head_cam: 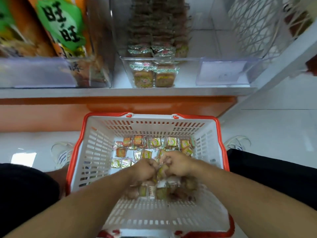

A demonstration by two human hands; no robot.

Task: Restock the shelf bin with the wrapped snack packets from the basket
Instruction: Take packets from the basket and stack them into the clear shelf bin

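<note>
Step in hand: A gathering of packets is judged to be under way inside the basket (96, 148), ahead of transfer to the shelf.
Left hand (145, 170): Held low in the basket, fingers curled shut on a bunch of wrapped snack packets (155, 189); the bundle beneath is motion-blurred.
Right hand (178, 166): Set just beside the left, knuckles nearly touching, likewise closed on the same bunch.
Bundle: Its count cannot be told; it appears to be shared between both hands, though the blur leaves this uncertain.
Loose packets (145, 148): A scatter is seen lying on the basket floor beyond the hands, so the basket is not yet emptied.
Shelf bin (127, 66): A clear bin is seen on the white shelf (120, 92) above the basket, already holding matching packets stacked front to back; room at the front top is judged to remain.
Next move: The bundle would need to be lifted clear of the basket rim and carried up and forward to the bin mouth, the grip kept firm so that no packet is dropped.
Writing: Large characters "旺旺" are read, inverted, on a green-and-orange bag (60, 24) in the neighbouring bin at left. Print on the small packets is too fine to be read. A price-tag holder (223, 71) at right is seen without legible text.
</note>
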